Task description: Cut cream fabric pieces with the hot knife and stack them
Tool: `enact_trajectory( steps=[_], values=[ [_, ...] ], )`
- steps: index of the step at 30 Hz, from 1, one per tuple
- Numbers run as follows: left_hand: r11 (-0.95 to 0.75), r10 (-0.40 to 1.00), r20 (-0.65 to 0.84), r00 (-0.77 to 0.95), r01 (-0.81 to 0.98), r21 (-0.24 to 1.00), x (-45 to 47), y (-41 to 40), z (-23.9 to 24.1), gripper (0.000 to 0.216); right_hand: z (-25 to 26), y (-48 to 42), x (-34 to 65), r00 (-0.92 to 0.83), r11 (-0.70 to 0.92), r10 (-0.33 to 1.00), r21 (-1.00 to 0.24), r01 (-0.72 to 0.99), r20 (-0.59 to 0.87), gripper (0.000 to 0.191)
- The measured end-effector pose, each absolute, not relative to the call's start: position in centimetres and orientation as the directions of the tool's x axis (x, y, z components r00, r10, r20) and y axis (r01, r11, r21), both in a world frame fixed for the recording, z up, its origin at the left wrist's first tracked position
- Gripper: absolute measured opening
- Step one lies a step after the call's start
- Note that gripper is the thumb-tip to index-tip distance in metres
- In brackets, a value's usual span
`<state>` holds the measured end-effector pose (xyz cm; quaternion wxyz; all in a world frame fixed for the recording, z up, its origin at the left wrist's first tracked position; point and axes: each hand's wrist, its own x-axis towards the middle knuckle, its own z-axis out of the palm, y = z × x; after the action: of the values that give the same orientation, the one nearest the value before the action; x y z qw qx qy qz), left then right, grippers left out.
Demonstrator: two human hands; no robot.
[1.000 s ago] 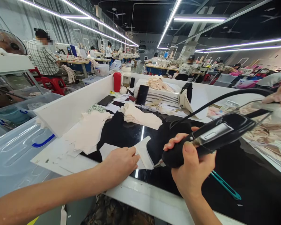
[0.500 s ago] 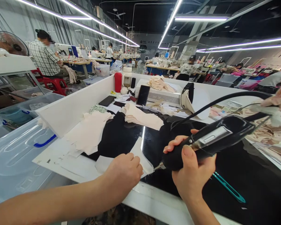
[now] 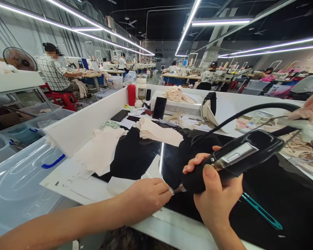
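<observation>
My right hand [image 3: 216, 198] is wrapped round a black corded hand tool [image 3: 234, 158], its metal tip pointing down-left at the black glossy worktop [image 3: 135, 156]. The tip touches the edge of a white fabric piece [image 3: 152, 172] lying there. My left hand [image 3: 146, 198] lies with fingers curled on that piece, pressing it right beside the tool tip. Behind them sit a pile of cream fabric pieces [image 3: 159, 130] and a looser heap [image 3: 101, 151] to the left.
A teal tool [image 3: 261, 210] lies on the worktop right of my wrist. A white machine [image 3: 182, 106], a phone [image 3: 159, 107] and a red bottle [image 3: 131, 94] stand at the back. Clear bins [image 3: 18, 173] sit at left. Another person's hand [image 3: 311, 106] shows at far right.
My left hand has slid right along the fabric piece until it is next to the tool tip, bunching the piece under it. The right hand and tool have barely moved.
</observation>
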<state>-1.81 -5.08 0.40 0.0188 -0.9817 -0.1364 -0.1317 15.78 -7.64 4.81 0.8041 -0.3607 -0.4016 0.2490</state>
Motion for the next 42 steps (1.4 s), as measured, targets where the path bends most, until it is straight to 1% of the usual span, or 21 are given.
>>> enact_trajectory(
  steps=[3,8,19,30,36,42],
  values=[
    [-0.957,0.281,0.300,0.912,0.287,0.024,-2.2,-5.0,0.7,0.018,4.8,-7.7,15.8,0.553,0.621,0.685,-0.777,-0.104,0.474,0.045],
    [-0.957,0.273,0.381,0.883,0.290,0.012,-2.1,-5.1,0.6,0.018,4.8,-7.8,15.8,0.558,0.603,0.693,-0.791,-0.102,0.456,0.046],
    [-0.946,0.316,0.416,0.853,0.319,0.064,-2.4,-5.2,-0.1,0.019,5.1,-7.7,15.5,0.565,0.618,0.691,-0.775,-0.136,0.452,0.048],
    [-0.945,0.313,0.491,0.813,0.317,0.077,-2.7,-5.1,-0.7,0.022,5.7,-7.8,15.2,0.598,0.601,0.684,-0.788,-0.137,0.418,0.051],
    [-0.947,0.299,0.530,0.793,0.314,0.065,-2.7,-5.0,-1.3,0.022,6.5,-6.7,15.1,0.643,0.621,0.642,-0.775,-0.116,0.419,0.050],
    [-0.945,0.301,0.545,0.782,0.323,0.059,-2.7,-5.0,-1.8,0.021,6.5,-6.1,14.8,0.638,0.600,0.652,-0.793,-0.105,0.409,0.051]
  ],
)
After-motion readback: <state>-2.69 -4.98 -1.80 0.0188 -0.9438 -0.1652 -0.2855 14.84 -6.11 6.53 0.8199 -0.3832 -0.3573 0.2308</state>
